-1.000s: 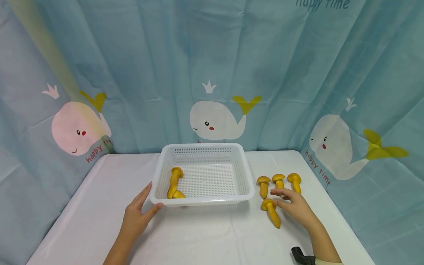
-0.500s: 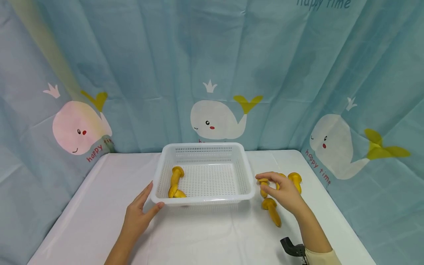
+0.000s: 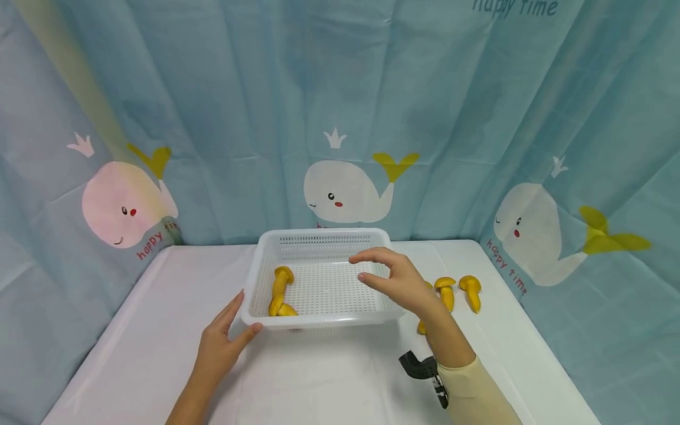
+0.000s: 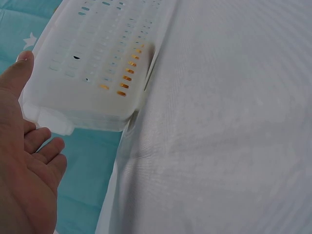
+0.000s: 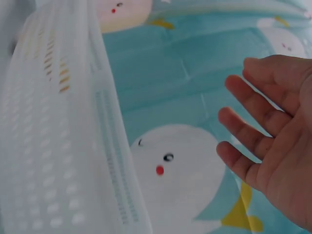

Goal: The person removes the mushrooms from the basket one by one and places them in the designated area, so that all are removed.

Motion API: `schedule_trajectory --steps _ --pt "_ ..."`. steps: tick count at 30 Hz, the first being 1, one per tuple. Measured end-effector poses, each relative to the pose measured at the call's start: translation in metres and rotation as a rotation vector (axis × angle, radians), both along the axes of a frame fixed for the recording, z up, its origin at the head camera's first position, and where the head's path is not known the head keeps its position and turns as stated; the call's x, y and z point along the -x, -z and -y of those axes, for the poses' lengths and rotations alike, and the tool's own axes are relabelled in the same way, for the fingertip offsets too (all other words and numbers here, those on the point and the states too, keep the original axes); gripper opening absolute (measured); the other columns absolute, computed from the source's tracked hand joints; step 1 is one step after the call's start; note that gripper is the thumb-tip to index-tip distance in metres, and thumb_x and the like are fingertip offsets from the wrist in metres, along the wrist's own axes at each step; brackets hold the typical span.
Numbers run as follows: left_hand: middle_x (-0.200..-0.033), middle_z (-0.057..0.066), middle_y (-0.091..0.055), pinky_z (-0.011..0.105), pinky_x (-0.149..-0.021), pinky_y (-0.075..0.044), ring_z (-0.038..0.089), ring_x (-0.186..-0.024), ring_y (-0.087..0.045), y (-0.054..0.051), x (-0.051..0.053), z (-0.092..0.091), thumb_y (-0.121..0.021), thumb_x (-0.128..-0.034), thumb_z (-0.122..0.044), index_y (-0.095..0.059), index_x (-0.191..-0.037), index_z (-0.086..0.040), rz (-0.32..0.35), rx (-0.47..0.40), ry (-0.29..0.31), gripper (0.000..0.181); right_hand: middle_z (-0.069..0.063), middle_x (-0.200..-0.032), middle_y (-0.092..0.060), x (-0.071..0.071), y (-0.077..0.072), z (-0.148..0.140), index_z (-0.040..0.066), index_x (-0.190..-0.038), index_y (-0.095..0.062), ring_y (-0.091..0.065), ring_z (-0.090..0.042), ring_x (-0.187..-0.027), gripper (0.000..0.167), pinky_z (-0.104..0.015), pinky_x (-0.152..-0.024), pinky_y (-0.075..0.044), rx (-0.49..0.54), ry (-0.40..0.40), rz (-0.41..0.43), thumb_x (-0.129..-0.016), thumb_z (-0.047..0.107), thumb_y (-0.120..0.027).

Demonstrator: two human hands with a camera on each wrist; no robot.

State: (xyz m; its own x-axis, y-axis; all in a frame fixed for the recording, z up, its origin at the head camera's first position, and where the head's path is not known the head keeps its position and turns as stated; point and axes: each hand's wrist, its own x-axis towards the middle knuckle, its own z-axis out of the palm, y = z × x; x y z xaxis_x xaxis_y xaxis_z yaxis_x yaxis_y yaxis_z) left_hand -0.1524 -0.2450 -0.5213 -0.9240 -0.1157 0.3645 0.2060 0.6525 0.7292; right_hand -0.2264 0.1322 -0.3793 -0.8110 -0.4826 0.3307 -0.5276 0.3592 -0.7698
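A white perforated basket stands on the table, with yellow mushroom-shaped pieces at its left inside. My left hand rests at its front left corner, thumb and fingers spread; the left wrist view has that hand beside the basket wall. Above the basket's right part my right hand hovers, fingers apart and holding nothing. In the right wrist view the right hand is empty too. Several more mushroom pieces lie right of the basket, some partly hidden behind the right hand and forearm.
A white cloth covers the table. Blue curtains printed with whales stand behind and at both sides. A black wrist device sits by the right sleeve.
From beside the loose mushroom pieces, my right hand has moved left and away from me, over the basket, with nothing in it. The left hand keeps its place.
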Motion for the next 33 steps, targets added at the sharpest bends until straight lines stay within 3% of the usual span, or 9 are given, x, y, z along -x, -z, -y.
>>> schedule_trajectory --steps 5,9,14,26,33 --pt "-0.16 0.005 -0.043 0.061 -0.106 -0.045 0.038 -0.144 -0.045 -0.002 -0.001 -0.001 -0.084 -0.0862 -0.035 -0.037 -0.159 -0.033 0.011 -0.02 0.001 0.086 0.012 -0.128 -0.068 0.012 -0.009 0.031 0.023 -0.126 -0.072 -0.057 -0.013 -0.129 0.029 -0.047 -0.11 -0.049 -0.047 -0.059 -0.055 -0.097 0.021 -0.073" --pt "-0.161 0.004 -0.042 0.06 -0.107 -0.045 0.038 -0.145 -0.045 -0.002 -0.001 -0.001 -0.084 -0.0864 -0.034 -0.037 -0.159 -0.032 0.015 -0.023 0.003 0.086 0.01 -0.128 -0.069 0.021 -0.009 0.054 0.019 -0.127 -0.072 -0.058 -0.014 -0.128 0.03 -0.044 -0.109 -0.051 -0.081 -0.086 -0.053 -0.097 0.02 -0.073" --pt "-0.16 0.005 -0.043 0.06 -0.106 -0.045 0.039 -0.144 -0.045 -0.002 -0.001 -0.002 -0.084 -0.0866 -0.033 -0.038 -0.159 -0.03 0.012 -0.021 0.003 0.086 0.007 -0.129 -0.07 0.028 -0.002 0.079 0.014 -0.129 -0.071 -0.059 -0.015 -0.128 0.032 -0.041 -0.11 -0.05 -0.126 -0.117 -0.046 -0.097 0.019 -0.073" --pt "-0.16 0.009 -0.043 0.065 -0.105 -0.045 0.042 -0.143 -0.045 -0.003 -0.001 0.0 -0.083 -0.0871 -0.034 -0.038 -0.159 -0.03 0.008 -0.03 0.013 0.085 0.012 -0.129 -0.069 0.035 0.015 0.129 0.022 -0.127 -0.072 -0.058 -0.011 -0.128 0.031 -0.035 -0.112 -0.048 -0.248 -0.151 -0.017 -0.096 0.016 -0.073" --pt "-0.16 0.011 -0.043 0.064 -0.106 -0.045 0.042 -0.143 -0.046 -0.001 -0.001 0.001 -0.083 -0.0874 -0.032 -0.039 -0.159 -0.026 -0.003 -0.033 0.019 0.084 0.009 -0.131 -0.069 0.043 0.033 0.149 0.02 -0.127 -0.073 -0.058 -0.012 -0.129 0.031 -0.034 -0.112 -0.048 -0.288 -0.176 0.013 -0.096 0.013 -0.071"
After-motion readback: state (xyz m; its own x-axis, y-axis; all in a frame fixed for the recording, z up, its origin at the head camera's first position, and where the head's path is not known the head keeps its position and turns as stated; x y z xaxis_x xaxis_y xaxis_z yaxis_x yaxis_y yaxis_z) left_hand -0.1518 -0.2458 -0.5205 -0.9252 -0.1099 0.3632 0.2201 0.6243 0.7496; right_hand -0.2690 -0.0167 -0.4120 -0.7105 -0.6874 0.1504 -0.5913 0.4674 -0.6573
